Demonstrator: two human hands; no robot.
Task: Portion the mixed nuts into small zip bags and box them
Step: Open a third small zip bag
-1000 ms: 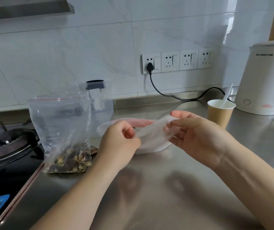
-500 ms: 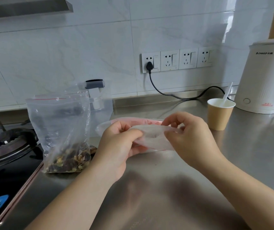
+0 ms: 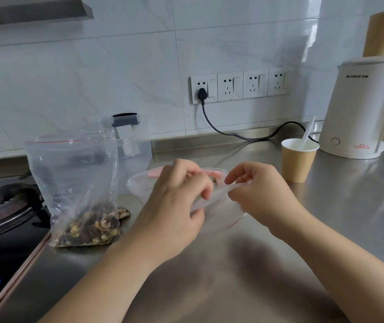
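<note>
A small zip bag (image 3: 219, 203) is pinched at its mouth by curled fingers of the left hand (image 3: 177, 206) and right hand (image 3: 258, 194) over the near counter (image 3: 232, 276), apparently unfilled, while the mixed nuts (image 3: 86, 229) sit bagged at left, so portioning and boxing are judged largely outstanding.

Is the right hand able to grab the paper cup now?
Probably not yet: the right hand is pinching the small bag. The cup stands close beside it with nothing between, so it would be easy once freed.
</note>
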